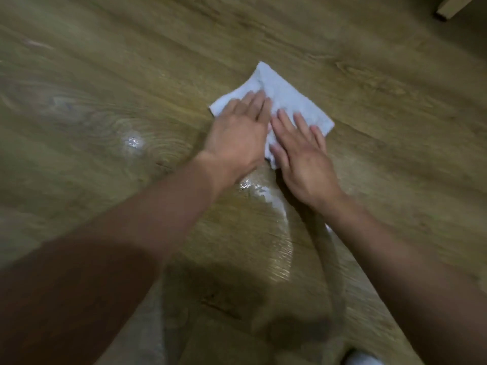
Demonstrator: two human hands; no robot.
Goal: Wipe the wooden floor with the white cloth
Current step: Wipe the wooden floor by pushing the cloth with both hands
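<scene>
A folded white cloth [288, 97] lies flat on the wooden floor [105, 75], just above the middle of the view. My left hand [237, 133] presses on its left part with straight fingers. Beside it, my right hand [303, 156] presses on the cloth's near right part, fingers spread and flat. Both palms cover the cloth's near half. A wet, shiny streak [279, 233] runs on the floor from under my hands toward me. The picture is blurred by motion.
A pale furniture leg [448, 9] stands at the far right corner. A small wet glint [133, 142] shows on the floor left of my hands. Something white [361, 358] peeks in at the bottom edge.
</scene>
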